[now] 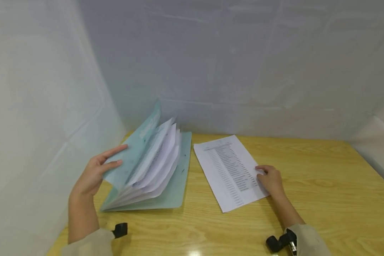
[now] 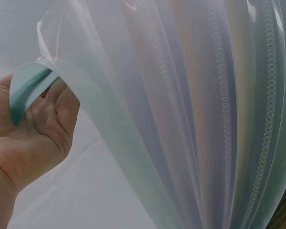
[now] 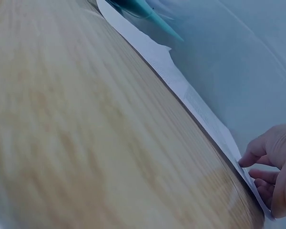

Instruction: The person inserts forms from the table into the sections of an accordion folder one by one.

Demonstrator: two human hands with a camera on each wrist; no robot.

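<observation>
A pale green expanding folder (image 1: pixel 171 185) lies open at the left of a wooden table (image 1: pixel 313 199), its pockets fanned with white papers (image 1: pixel 160 160). My left hand (image 1: pixel 94 174) holds the raised front cover (image 1: pixel 131 160). In the left wrist view the cover's edge (image 2: pixel 28 86) bends between the thumb and fingers of my left hand (image 2: pixel 33 129), beside the translucent pockets (image 2: pixel 205 119). A printed sheet (image 1: pixel 227 170) lies flat to the right of the folder. My right hand (image 1: pixel 270 179) rests on its right edge with curled fingers; the right wrist view shows my right hand (image 3: pixel 274 167) pinching the sheet (image 3: pixel 190 95) at that edge.
White fabric walls (image 1: pixel 211 64) enclose the table at the back and on both sides. Bare wood (image 3: pixel 62 119) stretches to the right of the sheet and along the front edge. Black wrist-camera mounts (image 1: pixel 120 230) (image 1: pixel 280 241) sit on both sleeves.
</observation>
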